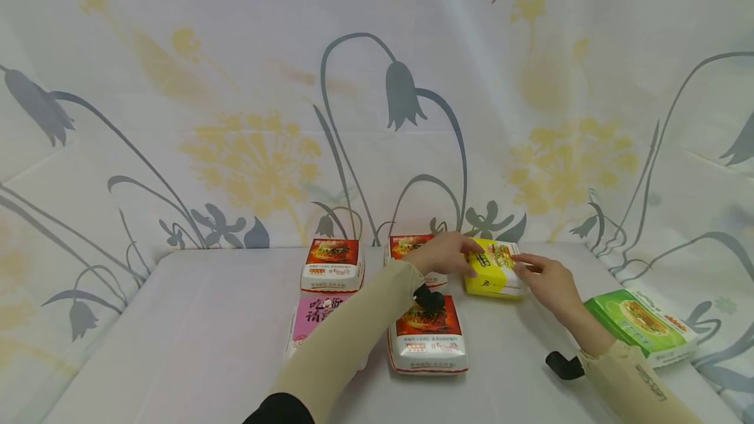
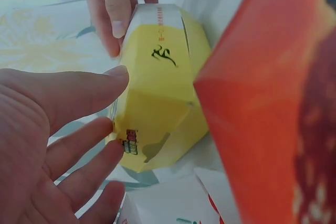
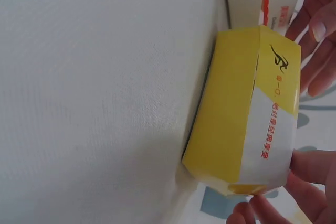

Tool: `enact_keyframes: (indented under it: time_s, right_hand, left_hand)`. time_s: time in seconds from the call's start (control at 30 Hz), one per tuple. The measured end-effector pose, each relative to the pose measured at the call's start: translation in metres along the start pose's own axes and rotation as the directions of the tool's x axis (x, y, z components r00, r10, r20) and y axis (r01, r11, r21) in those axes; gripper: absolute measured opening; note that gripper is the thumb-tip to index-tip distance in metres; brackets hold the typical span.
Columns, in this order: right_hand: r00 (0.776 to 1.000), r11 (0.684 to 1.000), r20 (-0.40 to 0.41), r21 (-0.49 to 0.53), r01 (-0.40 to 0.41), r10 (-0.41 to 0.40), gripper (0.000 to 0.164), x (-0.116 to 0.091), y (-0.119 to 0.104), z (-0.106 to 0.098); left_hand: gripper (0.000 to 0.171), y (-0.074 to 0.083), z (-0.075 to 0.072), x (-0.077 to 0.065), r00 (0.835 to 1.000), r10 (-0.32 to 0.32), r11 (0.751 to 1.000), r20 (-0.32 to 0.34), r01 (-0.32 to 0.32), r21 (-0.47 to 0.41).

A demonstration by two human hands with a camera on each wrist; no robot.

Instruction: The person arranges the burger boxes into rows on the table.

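A yellow-and-white burger box (image 1: 493,268) sits at the back right of the table, between the two hands. At its left end is my left hand (image 1: 446,254), fingers spread and fairly straight, thumb tip at the upper edge in the left wrist view. My right hand (image 1: 549,285) pinches the right end, its thumb (image 3: 312,165) at the top corner and fingertips at the end wall. Left of it, a red-and-white burger box (image 1: 406,245) is partly hidden behind my left hand. Another red-and-white box (image 1: 429,344) stands in front, under the left wrist.
Further left stand a third red-and-white box (image 1: 332,265) and a pink box (image 1: 312,319), the latter partly covered by my left sleeve. A green box (image 1: 643,324) lies beside my right forearm. A flower-patterned cloth (image 1: 365,169) hangs behind the white table (image 1: 194,339).
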State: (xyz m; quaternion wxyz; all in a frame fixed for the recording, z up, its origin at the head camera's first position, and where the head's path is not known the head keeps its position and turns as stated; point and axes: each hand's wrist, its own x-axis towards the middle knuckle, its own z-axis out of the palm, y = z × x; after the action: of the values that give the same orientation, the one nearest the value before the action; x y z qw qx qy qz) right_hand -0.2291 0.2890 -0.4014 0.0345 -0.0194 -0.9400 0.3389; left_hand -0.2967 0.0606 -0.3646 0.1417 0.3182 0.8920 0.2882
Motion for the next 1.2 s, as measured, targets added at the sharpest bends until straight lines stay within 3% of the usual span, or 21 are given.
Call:
enact_keyframes:
  time_s: [0.13,0.43,0.7,0.97,1.2]
  right_hand:
    - [1.000,1.000,-0.014,0.016,-0.010,0.010,0.057,-0.001,0.002,0.000]
    - [0.996,0.995,0.027,0.055,0.088,-0.089,0.083,0.004,0.007,-0.004]
    - [0.992,0.997,0.119,0.076,0.024,-0.033,0.079,0.003,0.008,-0.004]
    - [0.994,0.999,0.103,0.039,-0.035,0.031,0.086,-0.002,0.005,-0.004]
    - [0.997,1.000,0.070,-0.003,-0.021,0.021,0.081,-0.008,-0.002,-0.005]
  left_hand:
    - [0.047,0.002,0.003,0.003,1.000,0.001,1.000,-0.007,-0.001,0.005]
    - [0.053,0.006,0.007,0.010,1.000,-0.003,1.000,0.018,0.002,0.021]
    - [0.053,0.008,0.007,0.007,1.000,-0.022,0.999,0.005,0.022,0.035]
    - [0.039,0.015,0.007,-0.002,0.996,-0.006,0.992,-0.083,0.016,0.128]
    - [0.040,0.021,0.006,-0.008,0.998,-0.038,0.977,-0.053,0.048,0.209]
